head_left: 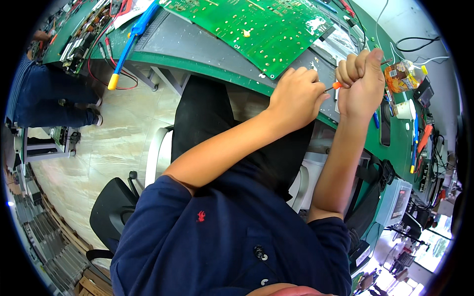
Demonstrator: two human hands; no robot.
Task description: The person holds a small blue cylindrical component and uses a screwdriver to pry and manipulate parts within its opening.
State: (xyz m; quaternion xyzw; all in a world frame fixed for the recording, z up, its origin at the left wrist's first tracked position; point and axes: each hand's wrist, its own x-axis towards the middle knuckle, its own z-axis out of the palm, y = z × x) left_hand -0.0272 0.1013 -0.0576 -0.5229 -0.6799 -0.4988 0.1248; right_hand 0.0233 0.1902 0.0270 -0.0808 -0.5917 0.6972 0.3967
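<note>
Both my hands are raised over the near edge of the green bench, at the right of the large green circuit board (pixel 256 37). My right hand (pixel 363 81) is closed round a slim tool with an orange end (pixel 337 85), its thumb pointing up. A thin metal shaft runs from the orange part to my left hand (pixel 297 98), whose curled fingers close on the shaft's end. My left fingers hide the tip, and my right palm covers most of the rest. The board lies on a grey mat (pixel 182 47), bearing many solder points and a few pale blobs.
A blue tool with a yellow end (pixel 132 47) juts over the bench edge at left. On the right stand a paper cup (pixel 405 109), a snack packet (pixel 402 76), a phone (pixel 384 123) and pens. An office chair (pixel 113 209) and another person's legs (pixel 54 96) are at left.
</note>
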